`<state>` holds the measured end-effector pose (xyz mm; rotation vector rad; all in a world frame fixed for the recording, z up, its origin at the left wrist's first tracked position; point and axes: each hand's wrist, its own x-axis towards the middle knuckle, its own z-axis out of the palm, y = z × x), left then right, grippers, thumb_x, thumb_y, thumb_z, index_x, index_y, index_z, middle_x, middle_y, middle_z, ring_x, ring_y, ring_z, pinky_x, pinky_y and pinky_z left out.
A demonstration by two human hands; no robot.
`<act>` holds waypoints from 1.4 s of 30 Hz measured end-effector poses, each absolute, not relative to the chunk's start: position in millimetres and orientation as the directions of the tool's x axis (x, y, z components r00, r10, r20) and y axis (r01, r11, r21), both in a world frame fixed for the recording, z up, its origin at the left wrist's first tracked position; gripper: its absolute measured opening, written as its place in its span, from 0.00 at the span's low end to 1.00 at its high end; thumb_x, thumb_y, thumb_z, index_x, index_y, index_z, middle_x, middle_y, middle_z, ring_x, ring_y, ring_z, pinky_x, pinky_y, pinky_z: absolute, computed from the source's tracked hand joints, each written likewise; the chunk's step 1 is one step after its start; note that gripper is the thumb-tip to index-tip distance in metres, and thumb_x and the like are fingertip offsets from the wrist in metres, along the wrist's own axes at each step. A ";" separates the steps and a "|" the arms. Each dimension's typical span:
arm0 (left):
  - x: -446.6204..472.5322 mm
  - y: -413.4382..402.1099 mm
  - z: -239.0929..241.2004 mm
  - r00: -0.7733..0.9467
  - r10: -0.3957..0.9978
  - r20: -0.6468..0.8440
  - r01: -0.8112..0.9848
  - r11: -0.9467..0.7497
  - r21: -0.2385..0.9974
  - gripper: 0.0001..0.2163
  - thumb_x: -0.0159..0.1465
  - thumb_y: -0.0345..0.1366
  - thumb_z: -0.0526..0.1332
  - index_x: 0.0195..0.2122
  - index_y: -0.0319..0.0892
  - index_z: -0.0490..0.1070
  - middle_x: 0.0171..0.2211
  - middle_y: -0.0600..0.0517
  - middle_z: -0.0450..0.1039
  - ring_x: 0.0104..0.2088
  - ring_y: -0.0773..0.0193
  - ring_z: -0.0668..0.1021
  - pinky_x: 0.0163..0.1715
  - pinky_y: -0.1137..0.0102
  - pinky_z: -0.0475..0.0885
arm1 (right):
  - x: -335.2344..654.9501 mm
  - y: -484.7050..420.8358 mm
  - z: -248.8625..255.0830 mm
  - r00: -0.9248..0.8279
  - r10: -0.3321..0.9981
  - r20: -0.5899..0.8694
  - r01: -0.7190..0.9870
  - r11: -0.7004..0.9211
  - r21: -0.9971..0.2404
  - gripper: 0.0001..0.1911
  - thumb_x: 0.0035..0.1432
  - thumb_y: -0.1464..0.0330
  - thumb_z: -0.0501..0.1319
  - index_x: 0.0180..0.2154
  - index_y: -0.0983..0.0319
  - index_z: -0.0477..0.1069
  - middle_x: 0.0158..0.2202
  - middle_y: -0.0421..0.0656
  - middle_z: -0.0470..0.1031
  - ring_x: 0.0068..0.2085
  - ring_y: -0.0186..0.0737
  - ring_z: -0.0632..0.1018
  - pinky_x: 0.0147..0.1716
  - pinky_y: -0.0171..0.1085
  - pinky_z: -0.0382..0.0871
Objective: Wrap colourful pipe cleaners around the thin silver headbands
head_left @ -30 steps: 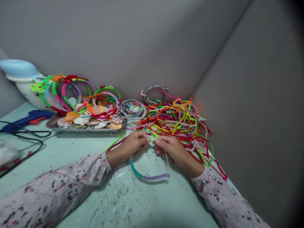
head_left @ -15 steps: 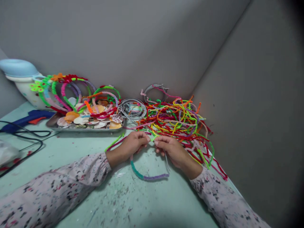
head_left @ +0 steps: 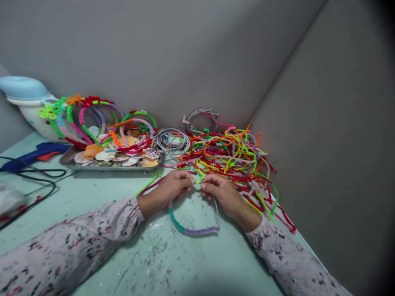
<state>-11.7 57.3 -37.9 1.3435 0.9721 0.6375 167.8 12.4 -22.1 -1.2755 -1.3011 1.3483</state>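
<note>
Over the near middle of the table, my left hand (head_left: pixel 176 185) pinches a bright green pipe cleaner (head_left: pixel 198 181) between thumb and forefinger. My right hand (head_left: pixel 222 192) pinches the same green piece from the other side, fingertips close to the left ones. Below the hands hangs a curved wire hoop (head_left: pixel 177 222) wrapped in pink, teal and purple fuzz; its upper part is hidden by my left hand. A thin bare grey wire (head_left: pixel 217 209) comes down from under my right hand. How the green piece joins the wire is too small to make out.
Behind my right hand lies a heap of coloured pipe cleaners (head_left: pixel 228 156). Coiled grey wire (head_left: pixel 173 142) sits beside a metal tray (head_left: pixel 114 167) of shells and finished fuzzy hoops. Farther left are a blue glue gun (head_left: pixel 24 158), its black cord (head_left: pixel 51 181) and a blue-lidded white container (head_left: pixel 33 115).
Both hands stay in almost the same place. The right fingertips have shifted very slightly right, and the hanging hoop has dipped a little.
</note>
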 end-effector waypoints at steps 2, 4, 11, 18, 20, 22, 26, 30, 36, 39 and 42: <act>-12.3 56.2 -35.7 0.498 0.842 -0.209 0.157 0.150 0.976 0.07 0.57 0.40 0.60 0.30 0.40 0.68 0.21 0.56 0.66 0.13 0.75 0.61 0.10 0.75 0.48 | 168.9 12.3 -20.3 -0.132 0.988 -0.077 0.155 -0.057 -0.986 0.05 0.50 0.68 0.62 0.30 0.63 0.69 0.21 0.36 0.69 0.23 0.31 0.68 0.24 0.32 0.62; -12.7 55.9 -34.7 0.510 0.837 -0.198 0.159 0.135 0.978 0.07 0.57 0.39 0.59 0.29 0.40 0.69 0.20 0.56 0.66 0.13 0.75 0.61 0.11 0.75 0.49 | 170.7 12.4 -19.0 -0.149 0.988 -0.030 0.251 0.009 -0.968 0.04 0.51 0.69 0.61 0.30 0.63 0.70 0.21 0.36 0.68 0.23 0.31 0.68 0.25 0.32 0.62; -13.9 58.0 -39.6 0.524 0.825 -0.212 0.194 0.127 0.973 0.08 0.56 0.40 0.60 0.29 0.40 0.69 0.19 0.56 0.66 0.12 0.74 0.60 0.10 0.75 0.49 | 178.4 11.8 -18.9 -0.268 0.929 0.254 0.551 0.364 -0.751 0.04 0.54 0.73 0.58 0.31 0.62 0.72 0.27 0.39 0.72 0.29 0.34 0.71 0.30 0.34 0.63; -13.8 60.7 -39.8 0.539 0.812 -0.224 0.183 0.147 0.972 0.09 0.55 0.40 0.60 0.27 0.40 0.69 0.19 0.56 0.65 0.12 0.75 0.60 0.11 0.76 0.50 | 177.6 10.9 -24.9 -0.283 0.919 0.275 0.559 0.391 -0.731 0.04 0.56 0.73 0.58 0.34 0.62 0.71 0.28 0.39 0.72 0.30 0.34 0.72 0.30 0.33 0.64; -13.3 62.0 -40.6 0.543 0.813 -0.208 0.154 0.147 0.977 0.08 0.55 0.39 0.60 0.26 0.40 0.68 0.19 0.56 0.65 0.12 0.76 0.59 0.12 0.76 0.51 | 175.7 10.8 -26.8 -0.248 0.937 0.247 0.533 0.345 -0.773 0.05 0.55 0.72 0.58 0.35 0.62 0.70 0.28 0.39 0.72 0.29 0.33 0.72 0.28 0.32 0.65; -13.3 63.0 -41.8 0.554 0.809 -0.199 0.134 0.150 0.980 0.08 0.56 0.38 0.60 0.26 0.39 0.68 0.19 0.56 0.65 0.13 0.76 0.59 0.13 0.76 0.52 | 174.2 10.8 -27.6 -0.222 0.946 0.237 0.518 0.320 -0.793 0.05 0.54 0.72 0.59 0.35 0.63 0.70 0.28 0.39 0.72 0.28 0.33 0.72 0.28 0.32 0.65; -14.5 64.0 -44.7 0.565 0.799 -0.205 0.126 0.162 0.979 0.07 0.56 0.38 0.60 0.26 0.40 0.68 0.19 0.55 0.66 0.13 0.75 0.60 0.12 0.75 0.51 | 174.2 10.7 -26.4 -0.223 0.939 0.261 0.537 0.342 -0.771 0.06 0.54 0.73 0.58 0.35 0.63 0.71 0.28 0.39 0.72 0.28 0.33 0.72 0.28 0.32 0.65; -14.7 64.2 -46.1 0.562 0.800 -0.210 0.133 0.163 0.978 0.07 0.56 0.38 0.60 0.27 0.40 0.69 0.19 0.55 0.66 0.12 0.75 0.60 0.12 0.75 0.51 | 176.3 10.0 -25.5 -0.269 0.905 0.329 0.572 0.425 -0.702 0.06 0.55 0.74 0.58 0.35 0.62 0.72 0.29 0.40 0.73 0.30 0.34 0.73 0.30 0.33 0.65; -15.6 63.2 -44.2 0.568 0.790 -0.231 0.167 0.164 0.972 0.07 0.56 0.38 0.59 0.28 0.40 0.69 0.20 0.55 0.66 0.13 0.75 0.61 0.10 0.76 0.51 | 178.6 9.0 -22.8 -0.357 0.826 0.436 0.613 0.559 -0.558 0.09 0.54 0.77 0.57 0.34 0.62 0.73 0.31 0.41 0.74 0.33 0.36 0.74 0.34 0.34 0.66; -16.6 62.2 -43.0 0.557 0.789 -0.260 0.214 0.165 0.963 0.08 0.56 0.40 0.59 0.30 0.40 0.69 0.21 0.55 0.66 0.12 0.74 0.60 0.07 0.76 0.47 | 179.5 8.6 -19.6 -0.422 0.788 0.448 0.618 0.612 -0.494 0.10 0.54 0.79 0.56 0.35 0.63 0.74 0.31 0.42 0.74 0.33 0.36 0.74 0.34 0.33 0.66; -16.2 60.7 -39.7 0.547 0.790 -0.277 0.245 0.165 0.955 0.08 0.55 0.39 0.59 0.31 0.40 0.70 0.21 0.56 0.66 0.12 0.73 0.59 0.07 0.76 0.46 | 179.8 7.2 -15.2 -0.490 0.771 0.406 0.645 0.635 -0.425 0.10 0.54 0.78 0.55 0.34 0.63 0.74 0.30 0.43 0.73 0.32 0.36 0.73 0.33 0.34 0.65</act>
